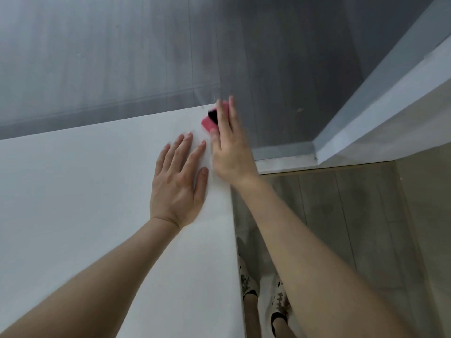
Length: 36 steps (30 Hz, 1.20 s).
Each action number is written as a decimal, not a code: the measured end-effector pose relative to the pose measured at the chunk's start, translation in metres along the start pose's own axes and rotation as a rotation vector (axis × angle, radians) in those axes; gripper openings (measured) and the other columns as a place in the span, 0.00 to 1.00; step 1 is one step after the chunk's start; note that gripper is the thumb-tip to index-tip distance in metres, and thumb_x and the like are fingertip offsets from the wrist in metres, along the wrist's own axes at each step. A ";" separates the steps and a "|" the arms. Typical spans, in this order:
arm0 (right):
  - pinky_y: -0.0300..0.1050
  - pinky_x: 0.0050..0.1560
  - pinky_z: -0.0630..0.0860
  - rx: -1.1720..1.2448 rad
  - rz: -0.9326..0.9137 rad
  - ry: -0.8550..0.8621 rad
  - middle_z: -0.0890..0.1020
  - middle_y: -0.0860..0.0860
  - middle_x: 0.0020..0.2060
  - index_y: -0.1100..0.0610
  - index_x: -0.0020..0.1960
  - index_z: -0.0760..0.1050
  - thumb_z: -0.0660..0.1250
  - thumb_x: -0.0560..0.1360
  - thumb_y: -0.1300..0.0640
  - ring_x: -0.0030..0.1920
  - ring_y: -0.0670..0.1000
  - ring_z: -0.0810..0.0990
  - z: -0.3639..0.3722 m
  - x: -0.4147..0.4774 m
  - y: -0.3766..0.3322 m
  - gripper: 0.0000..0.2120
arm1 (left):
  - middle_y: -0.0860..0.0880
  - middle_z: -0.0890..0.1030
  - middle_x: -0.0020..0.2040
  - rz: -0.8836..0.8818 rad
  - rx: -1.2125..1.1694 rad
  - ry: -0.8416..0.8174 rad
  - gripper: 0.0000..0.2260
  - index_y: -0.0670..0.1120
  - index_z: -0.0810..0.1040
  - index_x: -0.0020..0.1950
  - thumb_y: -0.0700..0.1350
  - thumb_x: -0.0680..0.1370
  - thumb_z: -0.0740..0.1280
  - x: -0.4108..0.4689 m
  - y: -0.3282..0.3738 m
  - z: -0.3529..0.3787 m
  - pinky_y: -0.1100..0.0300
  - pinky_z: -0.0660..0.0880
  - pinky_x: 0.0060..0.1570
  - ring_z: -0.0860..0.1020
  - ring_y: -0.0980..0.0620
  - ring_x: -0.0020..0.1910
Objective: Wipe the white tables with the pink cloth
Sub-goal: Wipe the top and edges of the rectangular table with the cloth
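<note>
A white table [73, 191] fills the lower left of the head view. The pink cloth [208, 123], folded small with a dark patch showing, lies at the table's far right corner. My right hand [229, 147] presses down on the cloth with fingers stretched over it, reaching the table's edge; the hand is blurred. Flat on the tabletop just left of it rests my left hand [178, 184], fingers spread and holding nothing.
The table's right edge [235, 228] drops to a light wood floor [341, 240], where my feet in patterned slippers [249, 284] stand. A grey floor [122, 57] lies beyond the far edge. A white ledge or wall [378, 118] runs diagonally at the right.
</note>
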State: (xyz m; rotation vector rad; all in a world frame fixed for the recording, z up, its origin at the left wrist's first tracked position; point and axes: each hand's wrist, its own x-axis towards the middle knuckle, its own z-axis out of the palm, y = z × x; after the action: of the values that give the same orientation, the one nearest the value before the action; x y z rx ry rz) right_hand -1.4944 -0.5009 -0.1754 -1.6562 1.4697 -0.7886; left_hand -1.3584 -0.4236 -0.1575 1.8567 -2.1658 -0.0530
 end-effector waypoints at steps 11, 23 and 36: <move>0.34 0.83 0.49 0.298 0.104 -0.123 0.45 0.36 0.86 0.46 0.88 0.45 0.54 0.91 0.56 0.85 0.38 0.45 -0.014 -0.211 -0.009 0.30 | 0.43 0.66 0.85 -0.007 -0.015 -0.013 0.23 0.47 0.70 0.83 0.50 0.89 0.57 0.002 -0.002 -0.001 0.40 0.58 0.83 0.61 0.44 0.86; 0.45 0.86 0.51 0.372 0.064 -0.075 0.50 0.39 0.87 0.47 0.89 0.48 0.55 0.91 0.55 0.85 0.39 0.48 -0.008 -0.230 0.002 0.29 | 0.43 0.80 0.60 -0.028 0.088 0.137 0.11 0.43 0.81 0.60 0.47 0.86 0.63 -0.007 0.004 -0.008 0.44 0.72 0.65 0.77 0.38 0.60; 0.56 0.86 0.53 0.217 0.156 -0.064 0.50 0.46 0.88 0.47 0.89 0.48 0.54 0.90 0.55 0.87 0.48 0.51 -0.010 -0.142 -0.004 0.30 | 0.42 0.75 0.76 0.039 0.043 -0.088 0.17 0.43 0.77 0.75 0.46 0.88 0.62 -0.191 0.057 -0.040 0.41 0.66 0.77 0.71 0.39 0.78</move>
State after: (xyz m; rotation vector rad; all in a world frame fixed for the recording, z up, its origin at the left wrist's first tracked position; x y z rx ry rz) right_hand -1.5215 -0.3620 -0.1608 -1.3748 1.3975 -0.7723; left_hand -1.3789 -0.2214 -0.1439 1.8682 -2.2781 -0.0829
